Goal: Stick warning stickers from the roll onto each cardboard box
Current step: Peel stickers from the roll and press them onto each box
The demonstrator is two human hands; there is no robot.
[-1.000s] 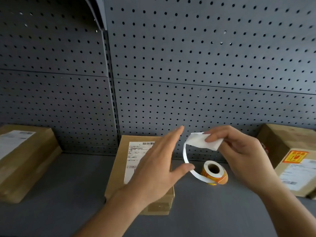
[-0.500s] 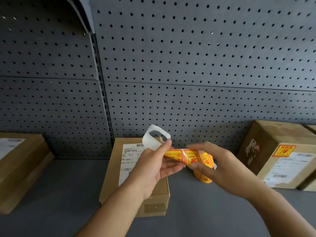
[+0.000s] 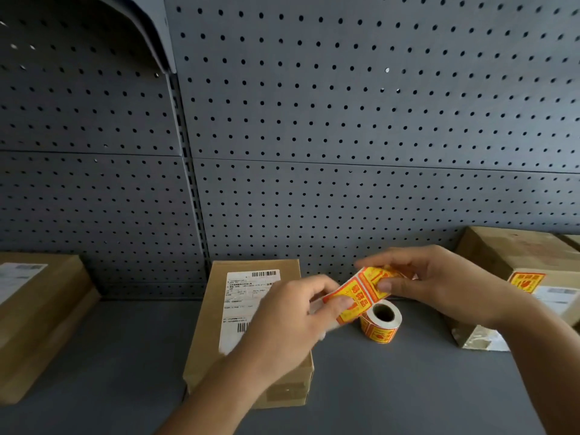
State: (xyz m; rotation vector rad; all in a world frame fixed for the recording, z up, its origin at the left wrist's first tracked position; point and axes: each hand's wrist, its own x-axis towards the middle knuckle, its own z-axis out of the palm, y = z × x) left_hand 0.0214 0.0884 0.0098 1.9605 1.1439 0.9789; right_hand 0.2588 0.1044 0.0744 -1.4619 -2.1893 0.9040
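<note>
Both hands now stretch the sticker strip (image 3: 361,293) at centre frame.
A second ago the left hand (image 3: 292,318) was spread open; now its grip pinches the strip's lower end and the right hand (image 3: 439,284) pinches the upper end, above the roll (image 3: 380,321) on the shelf (image 3: 408,387). Peeling seems under way. The middle box (image 3: 213,324) shows no sticker; the right box (image 3: 502,246) has one. Blur obscures the backing paper.

Yellow-red sticker strip (image 3: 361,293) held taut above roll (image 3: 381,323), unlabelled middle box (image 3: 251,334)
</note>
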